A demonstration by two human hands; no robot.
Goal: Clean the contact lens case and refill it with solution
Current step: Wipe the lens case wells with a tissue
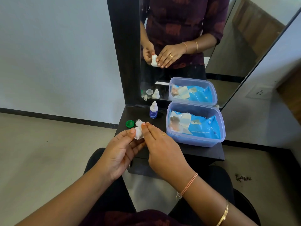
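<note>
My left hand (118, 154) pinches a white contact lens case (138, 135) between thumb and fingers above the shelf's front left corner. My right hand (160, 149) presses a bit of white tissue (138, 123) into the top of the case with its fingertips. The case is mostly wrapped and hidden by tissue and fingers. A green cap (129, 123) lies on the dark shelf (203, 151) to the left of the hands. A small white solution bottle (153, 110) with a blue label stands upright behind them, near the mirror.
A clear plastic box (195, 142) holding a blue pack of wet wipes (200, 126) fills the shelf's right half. The mirror (228, 46) stands behind, reflecting a person's hands and the box. Floor lies to the left, and my dark-clothed lap is below.
</note>
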